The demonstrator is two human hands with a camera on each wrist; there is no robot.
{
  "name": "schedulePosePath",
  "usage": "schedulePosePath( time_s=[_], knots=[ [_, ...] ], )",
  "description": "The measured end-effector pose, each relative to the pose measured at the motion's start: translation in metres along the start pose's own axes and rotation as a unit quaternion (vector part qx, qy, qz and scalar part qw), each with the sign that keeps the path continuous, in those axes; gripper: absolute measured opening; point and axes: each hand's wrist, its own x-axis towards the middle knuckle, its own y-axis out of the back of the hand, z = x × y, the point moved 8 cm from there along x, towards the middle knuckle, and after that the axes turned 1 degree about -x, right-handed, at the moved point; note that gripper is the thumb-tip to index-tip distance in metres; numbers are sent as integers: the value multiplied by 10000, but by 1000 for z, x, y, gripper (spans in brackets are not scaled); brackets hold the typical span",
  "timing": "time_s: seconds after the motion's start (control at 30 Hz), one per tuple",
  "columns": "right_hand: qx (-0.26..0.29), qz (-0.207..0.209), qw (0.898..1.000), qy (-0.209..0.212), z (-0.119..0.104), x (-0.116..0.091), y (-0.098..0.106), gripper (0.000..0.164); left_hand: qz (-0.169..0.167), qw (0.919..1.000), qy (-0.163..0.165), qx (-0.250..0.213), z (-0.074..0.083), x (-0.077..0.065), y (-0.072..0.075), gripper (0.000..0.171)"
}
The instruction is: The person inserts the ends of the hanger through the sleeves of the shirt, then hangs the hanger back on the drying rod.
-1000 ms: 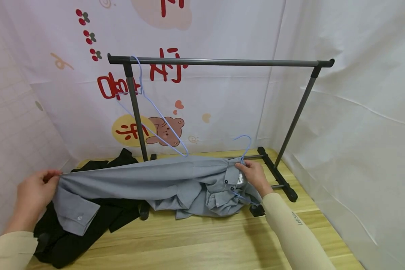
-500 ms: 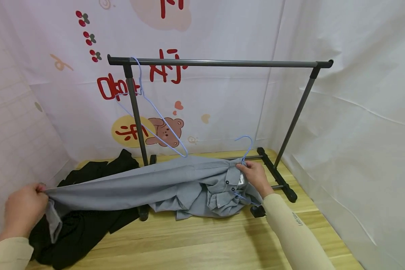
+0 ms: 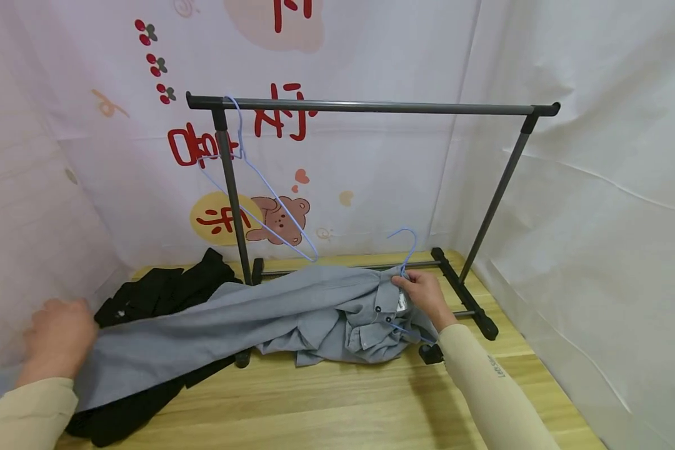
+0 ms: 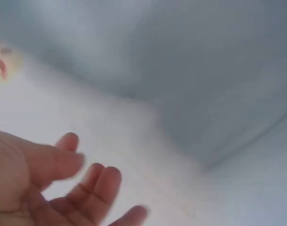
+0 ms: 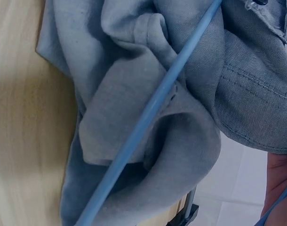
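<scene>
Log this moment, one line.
left hand: empty | right hand: holds grey shirt, blue hanger | second hanger: on rail

This is looking like a small makeshift booth (image 3: 382,178): a backdrop (image 3: 394,62) printed with red writing (image 3: 300,122), cherries (image 3: 151,58) and a bear (image 3: 282,219) is hanging behind a wooden table (image 3: 315,400), a creased white sheet (image 3: 590,237) is closing off the right side, and a clothes rack (image 3: 382,107) is standing on the table.
</scene>
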Motion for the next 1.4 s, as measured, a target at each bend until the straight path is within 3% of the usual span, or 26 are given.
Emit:
schedulePosePath(
  time_s=[0.17, 0.27, 0.4, 0.47, 0.57, 0.67, 0.77, 0.83, 0.9, 0.97, 1.0, 1.07, 1.13, 1.2, 1.27, 1.33, 1.4],
  knots=[
    [57, -103, 9999, 69, -2, 0, -5, 33, 440, 9939, -956, -322, 68, 5, -32, 10],
    [71, -35, 9999, 88, -4, -2, -4, 36, 302, 9883, -1401, -512, 117, 7, -57, 22],
    [61, -24, 9999, 106, -7, -4, -5, 35, 289, 9750, -2078, -727, 177, 4, -87, 38],
    [78, -58, 9999, 137, -8, -5, -6, 33, 363, 9677, -2365, -798, 200, 1, -98, 46],
    [185, -108, 9996, 188, -11, -6, -8, 32, 485, 9624, -2524, -879, 222, 0, -109, 49],
    [278, -198, 9989, 315, -15, -8, -10, 36, 430, 9643, -2384, -1068, 228, 2, -115, 31],
    [418, -307, 9979, 383, -19, -8, -13, 41, 72, 9682, -1910, -1613, 221, 8, -117, 11],
    [469, -389, 9972, 441, -22, -8, -15, 45, -265, 9630, -1515, -2212, 212, 13, -115, 12],
    [495, -452, 9965, 502, -27, -8, -17, 46, -609, 9513, -1107, -2812, 201, 18, -112, 22],
    [496, -544, 9952, 651, -32, -7, -19, 48, -925, 9385, -832, -3219, 192, 22, -108, 30],
    [522, -593, 9942, 733, -36, -7, -21, 49, -1037, 9364, -723, -3274, 187, 23, -106, 33],
    [631, -744, 9913, 882, -43, -8, -25, 51, -1284, 9424, -503, -3047, 179, 25, -105, 37],
    [784, -940, 9875, 989, -53, -9, -32, 50, -1430, 9582, -382, -2447, 172, 26, -106, 35],
    [920, -1132, 9837, 1048, -62, -11, -39, 47, -1356, 9746, -332, -1748, 169, 28, -107, 33],
    [975, -1301, 9811, 1045, -71, -13, -45, 41, -990, 9878, -398, -1133, 173, 29, -106, 27],
    [980, -1378, 9803, 1017, -75, -13, -50, 37, -376, 9927, -578, -988, 184, 29, -100, 26],
    [956, -1400, 9809, 950, -77, -13, -52, 35, 214, 9881, -912, -1220, 202, 29, -93, 27]
  ],
)
